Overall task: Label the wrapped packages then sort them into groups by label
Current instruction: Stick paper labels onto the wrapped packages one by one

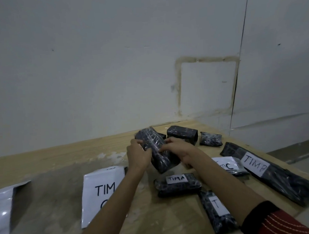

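A long black wrapped package (156,148) with no visible label is tilted above the wooden table (63,156). My left hand (138,155) grips its left side and my right hand (178,149) holds its right side, fingers curled over the top. Below it lies a package labelled TIMA (178,184). Right of that are a package with a partly hidden label (230,165) and a long package labelled TIMB (269,172). Near my right forearm lies a package (216,211) whose label starts with T.
Two unlabelled black packages (182,134) (211,138) sit at the back by the wall. A white sheet reading TIM (102,190) lies in front left, another white sheet (3,206) at the far left edge. The table's right edge runs diagonally past the TIMB package.
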